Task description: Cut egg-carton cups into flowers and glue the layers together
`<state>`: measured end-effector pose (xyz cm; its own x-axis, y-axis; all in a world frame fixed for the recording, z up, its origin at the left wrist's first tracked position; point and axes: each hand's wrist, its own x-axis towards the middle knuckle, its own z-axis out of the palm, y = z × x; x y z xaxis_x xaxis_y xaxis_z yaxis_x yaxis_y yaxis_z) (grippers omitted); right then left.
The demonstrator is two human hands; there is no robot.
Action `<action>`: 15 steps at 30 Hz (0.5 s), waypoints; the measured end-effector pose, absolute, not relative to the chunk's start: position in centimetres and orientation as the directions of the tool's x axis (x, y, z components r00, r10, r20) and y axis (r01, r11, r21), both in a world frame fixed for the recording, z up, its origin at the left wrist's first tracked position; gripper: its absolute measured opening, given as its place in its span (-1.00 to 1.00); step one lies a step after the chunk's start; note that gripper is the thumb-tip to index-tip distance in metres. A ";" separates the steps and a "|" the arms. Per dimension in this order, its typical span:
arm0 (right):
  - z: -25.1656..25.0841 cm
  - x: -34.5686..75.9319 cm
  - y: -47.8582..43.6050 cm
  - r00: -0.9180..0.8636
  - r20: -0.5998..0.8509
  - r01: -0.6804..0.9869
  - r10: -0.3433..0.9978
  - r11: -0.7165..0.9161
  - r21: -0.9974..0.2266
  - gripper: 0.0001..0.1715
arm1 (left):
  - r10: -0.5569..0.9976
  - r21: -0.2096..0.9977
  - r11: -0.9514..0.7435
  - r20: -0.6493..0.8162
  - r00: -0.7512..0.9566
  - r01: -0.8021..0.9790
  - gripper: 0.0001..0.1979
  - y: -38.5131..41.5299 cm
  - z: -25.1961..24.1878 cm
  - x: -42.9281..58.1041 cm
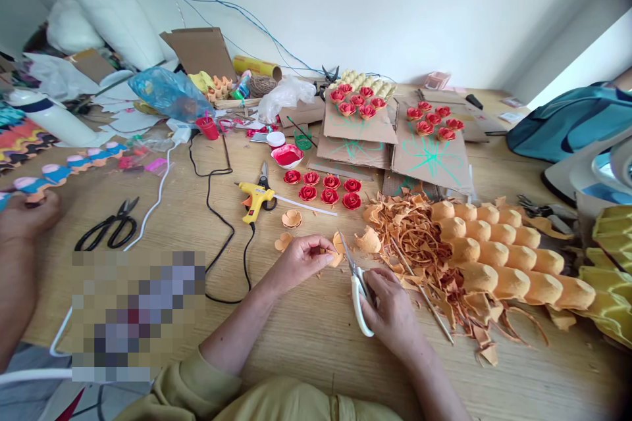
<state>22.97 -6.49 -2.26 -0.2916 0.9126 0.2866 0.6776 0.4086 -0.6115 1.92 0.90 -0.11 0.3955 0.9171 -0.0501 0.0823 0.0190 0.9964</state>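
Between its thumb and fingers my left hand (pixel 305 262) pinches an orange egg-carton petal piece (pixel 338 250). My right hand (pixel 390 306) is closed round the white handles of a pair of scissors (pixel 359 302); the blades point up beside the petal piece, slightly parted. Just beyond lies a torn orange carton cup (pixel 368 240). Left of it are a cut flower shape (pixel 283 241) and a layered orange flower (pixel 291 218). Several red-painted roses (pixel 330 196) stand in two rows behind my hands.
Orange scraps (pixel 419 237) pile up right, against an orange egg tray (pixel 503 250), with a thin stick (pixel 424 293) in front. A yellow glue gun (pixel 257 200), black scissors (pixel 111 227) and a bowl of red paint (pixel 287 156) lie left. Another person's hand (pixel 29 217) is far left.
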 end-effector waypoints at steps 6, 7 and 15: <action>-1.9 23.2 -6.6 -0.318 0.246 0.650 0.916 0.399 -0.647 -0.71 | 0.920 0.994 0.112 -0.105 0.378 0.004 -0.82 1.0 0.1 1.7; -1.9 23.2 -6.6 -0.335 0.239 0.653 0.911 0.407 -0.638 -0.72 | 0.916 0.993 0.115 -0.104 0.387 -0.004 -0.81 1.0 0.1 1.7; -1.6 23.1 -6.7 -0.376 0.206 0.713 0.903 0.424 -0.558 -0.76 | 0.903 0.997 0.072 -0.049 0.427 -0.037 -0.90 1.1 0.1 1.8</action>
<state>23.08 -6.66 -1.56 -0.3759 0.9034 0.2061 0.7132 0.4241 -0.5582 1.78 1.07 0.14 0.4269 0.9030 -0.0493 -0.0365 0.0717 0.9968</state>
